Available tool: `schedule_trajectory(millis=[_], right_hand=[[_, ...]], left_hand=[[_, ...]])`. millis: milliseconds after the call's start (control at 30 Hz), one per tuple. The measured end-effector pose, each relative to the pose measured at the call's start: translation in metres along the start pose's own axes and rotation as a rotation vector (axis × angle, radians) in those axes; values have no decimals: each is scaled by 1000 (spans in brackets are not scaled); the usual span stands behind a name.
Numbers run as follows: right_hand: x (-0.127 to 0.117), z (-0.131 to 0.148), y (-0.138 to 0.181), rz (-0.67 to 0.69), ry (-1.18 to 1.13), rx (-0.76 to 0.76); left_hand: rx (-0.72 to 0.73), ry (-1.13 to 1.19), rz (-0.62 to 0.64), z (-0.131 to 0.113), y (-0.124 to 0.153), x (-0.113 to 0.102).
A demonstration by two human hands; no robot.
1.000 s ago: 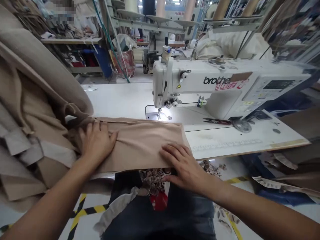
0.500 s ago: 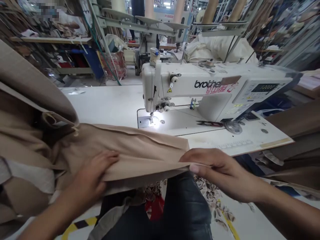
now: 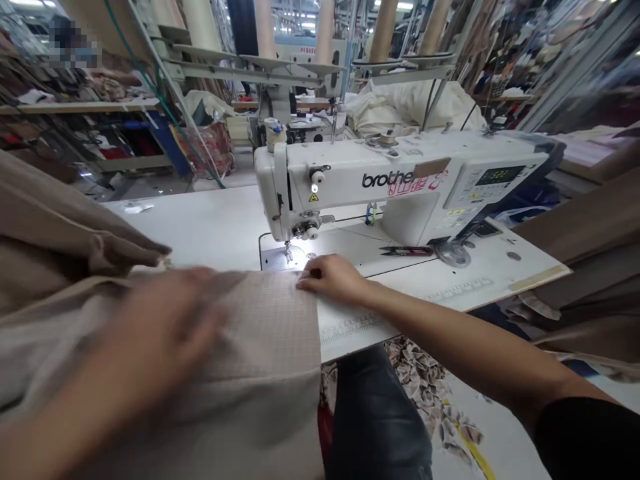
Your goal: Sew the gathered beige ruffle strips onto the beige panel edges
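A beige fabric panel [image 3: 270, 340] with a faint grid pattern on its upper part lies over the front edge of the sewing table [image 3: 200, 227] and hangs down. At its upper right corner, just in front of the lit needle area, my right hand [image 3: 335, 280] pinches the fabric's edge between thumb and fingers. My left hand [image 3: 165, 333] is over the panel's left part, smeared by motion, so its finger pose is unclear. Behind the cloth stands a white Brother sewing machine [image 3: 350, 173], its presser foot [image 3: 289, 252] near the fabric's top edge.
Thread snips [image 3: 407, 251] and a clear round disc [image 3: 453, 253] lie right of the machine's needle. More brown cloth [image 3: 55, 220] is heaped at left. Thread cones [image 3: 385, 30] stand on a rack behind. Fabric scraps [image 3: 420, 380] litter the floor. Another person [image 3: 120, 80] is at the far left.
The fabric has been spread flatter, and its gridded face now shows. My right hand has moved left and away from me, toward the needle. My left hand is blurred, and the view has shifted.
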State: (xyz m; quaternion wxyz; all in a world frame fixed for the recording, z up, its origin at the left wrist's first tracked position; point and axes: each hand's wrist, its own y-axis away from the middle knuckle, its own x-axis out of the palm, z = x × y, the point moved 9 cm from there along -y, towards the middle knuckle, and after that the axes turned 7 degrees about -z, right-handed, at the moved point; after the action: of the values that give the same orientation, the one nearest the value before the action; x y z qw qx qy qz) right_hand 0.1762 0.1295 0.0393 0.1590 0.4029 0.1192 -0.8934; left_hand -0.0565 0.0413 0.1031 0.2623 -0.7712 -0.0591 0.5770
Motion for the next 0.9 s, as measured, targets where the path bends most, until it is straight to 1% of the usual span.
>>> schedule_trajectory(millis=[33, 67, 100, 133, 200, 267, 400, 467, 500, 533, 600, 633, 700, 733, 767, 800, 833, 900], right_hand=[[2, -5, -8, -38, 27, 10], [2, -9, -14, -76, 53, 20], [0, -14, -19, -109, 74, 29], [-1, -18, -23, -136, 92, 39], [-4, -27, -30, -174, 113, 53], [-4, -33, -36, -195, 112, 55], [-4, -38, -38, -206, 76, 36], [-8, -38, -32, -186, 47, 18], [-11, -37, -25, -171, 36, 11], [-15, -34, -15, -162, 17, 4], [-26, -22, 14, -165, -75, -32], [-30, -12, 33, -171, -152, -66], [-31, 11, 77, -156, -357, -160], [-26, 22, 99, -131, -461, -197], [-15, 31, 120, -78, -550, -211], [2, 37, 139, 13, -622, -202], [24, 40, 156, 135, -677, -181], [79, 38, 188, 427, -704, -107]], left_hand=[[62, -7, 134, -20, 2, 30], [108, -16, 199, -37, 5, 54], [111, -49, 255, -46, 9, 75], [98, -81, 287, -49, 11, 92], [49, -143, 310, -45, 11, 113], [13, -178, 313, -35, 7, 121], [-11, -210, 291, -20, -6, 121], [2, -209, 257, -20, -7, 117], [19, -205, 218, -23, -5, 112], [52, -193, 165, -29, -1, 105], [176, -140, 63, -49, 15, 88], [255, -102, 35, -61, 27, 81], [398, -36, 46, -83, 51, 74], [443, -21, 71, -90, 61, 74], [469, -17, 96, -93, 67, 74], [484, -16, 119, -95, 71, 75], [499, -10, 136, -96, 72, 75], [516, 22, 155, -97, 71, 70]])
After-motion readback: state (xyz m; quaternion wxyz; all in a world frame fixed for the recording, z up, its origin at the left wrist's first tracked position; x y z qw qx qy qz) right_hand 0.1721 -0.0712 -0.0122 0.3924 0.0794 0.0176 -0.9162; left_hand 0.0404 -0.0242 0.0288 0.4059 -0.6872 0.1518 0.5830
